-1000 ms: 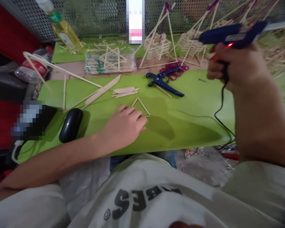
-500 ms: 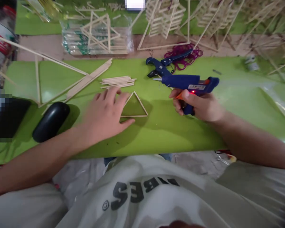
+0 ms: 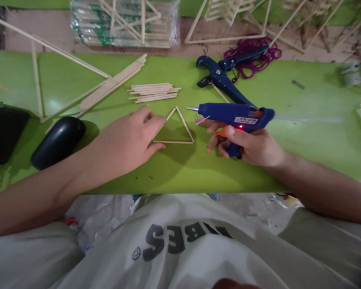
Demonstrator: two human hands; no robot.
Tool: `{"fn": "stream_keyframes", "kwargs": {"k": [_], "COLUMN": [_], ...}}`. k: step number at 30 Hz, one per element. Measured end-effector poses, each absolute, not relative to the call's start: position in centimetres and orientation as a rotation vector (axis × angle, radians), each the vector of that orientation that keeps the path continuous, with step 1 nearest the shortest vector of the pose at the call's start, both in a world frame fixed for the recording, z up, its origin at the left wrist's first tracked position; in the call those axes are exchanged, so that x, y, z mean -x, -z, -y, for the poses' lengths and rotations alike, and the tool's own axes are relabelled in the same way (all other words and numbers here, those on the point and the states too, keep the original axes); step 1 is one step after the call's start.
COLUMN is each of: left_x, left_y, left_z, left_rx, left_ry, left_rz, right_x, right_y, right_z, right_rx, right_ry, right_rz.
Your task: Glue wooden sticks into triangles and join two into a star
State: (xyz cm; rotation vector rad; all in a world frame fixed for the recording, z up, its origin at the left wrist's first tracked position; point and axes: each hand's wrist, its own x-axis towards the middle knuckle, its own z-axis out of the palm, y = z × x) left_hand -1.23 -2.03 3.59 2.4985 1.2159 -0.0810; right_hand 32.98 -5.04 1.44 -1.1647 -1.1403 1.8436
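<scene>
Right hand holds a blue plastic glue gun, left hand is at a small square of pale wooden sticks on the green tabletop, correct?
No: the head view shows a small triangle of pale wooden sticks, not a square. The rest stands: the left hand is at it on the green tabletop, and the right hand holds a blue plastic glue gun.

I see one camera, up on the head of the person point(image 3: 180, 267). It looks forward and down, close over the counter point(image 3: 216, 178), with the left hand point(image 3: 130, 138) and right hand point(image 3: 252, 146) near the middle.
</scene>
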Motion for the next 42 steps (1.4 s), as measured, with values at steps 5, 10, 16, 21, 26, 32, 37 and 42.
{"fn": "stream_keyframes", "kwargs": {"k": [5, 10, 16, 21, 26, 32, 37, 42], "left_x": [1.2, 1.1, 1.2, 2.2, 2.8, 2.0, 2.3, 2.6], "left_y": [-2.9, -2.5, -3.3, -4.4, -5.2, -6.0, -4.0, -2.8], "left_z": [1.8, 0.9, 0.1, 0.3, 0.4, 0.9, 0.5, -0.2], "left_rx": [-2.439, -2.37, -2.405, -2.408, -2.471, -2.512, -2.56, -2.522], "left_ry": [0.044, 0.031, 0.104, 0.165, 0.219, 0.279, 0.186, 0.075], "left_rz": [-1.183, -1.196, -1.153, -1.062, -0.993, -1.029, -1.026, -0.946], "right_x": [-33.1, -32.6, -32.0, -31.7, -31.8, -32.1, -31.7, -31.6], "right_y": [-1.3, -1.3, -0.9, -0.8, -0.4, 0.3, 0.0, -0.6], "right_z": [4.8, 4.6, 4.1, 3.7, 3.7, 3.5, 3.3, 3.4], "right_rx": [1.152, 1.155, 1.187, 1.176, 1.135, 1.098, 1.113, 1.216], "right_ry": [-1.834, -1.817, -1.797, -1.785, -1.784, -1.799, -1.801, -1.806], "right_rz": [1.163, 1.182, 1.159, 1.206, 1.207, 1.252, 1.174, 1.202]}}
